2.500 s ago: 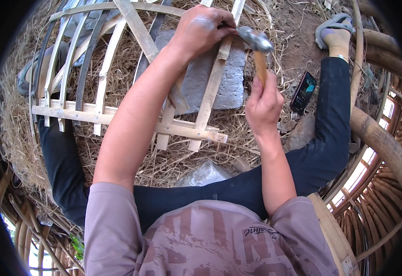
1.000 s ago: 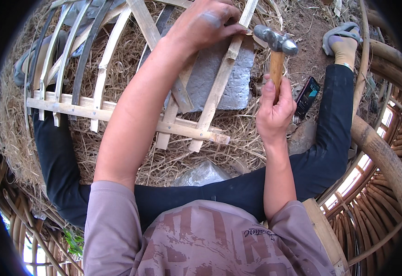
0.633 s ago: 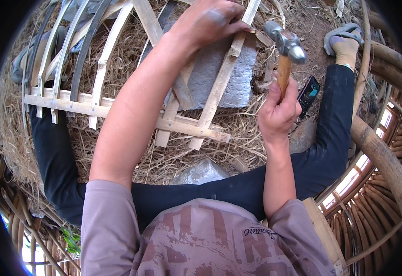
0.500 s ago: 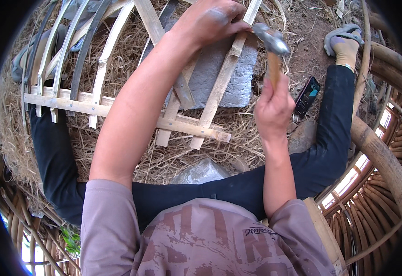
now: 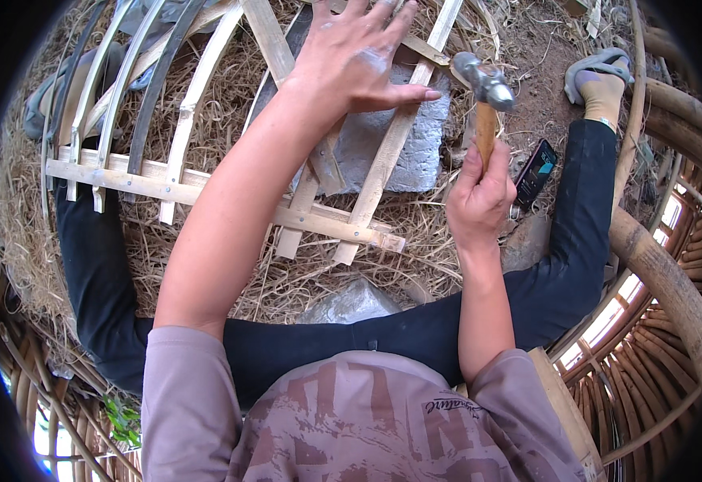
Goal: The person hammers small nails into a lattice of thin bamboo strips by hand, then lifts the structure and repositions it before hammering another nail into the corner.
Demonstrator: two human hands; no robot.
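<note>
My left hand lies over the far part of a slatted wooden frame, its fingers spread and the thumb reaching across the right-hand slat. A hammer with a metal head and a wooden handle stands up from my right hand, which is closed round the handle. The hammer head is just right of the right-hand slat and apart from it. Small nail heads dot the frame's near crossbar. Beneath the right part of the frame is a grey flat block, partly covered by the slats.
Dry straw covers the ground. A phone lies right of my right hand, near my leg. A shiny grey block sits before me. My legs flank the frame, and curved poles stand at the right.
My left hand has opened from a closed grip near the right-hand slat and its fingers have spread. The hammer and right hand have shifted slightly right and nearer to me.
</note>
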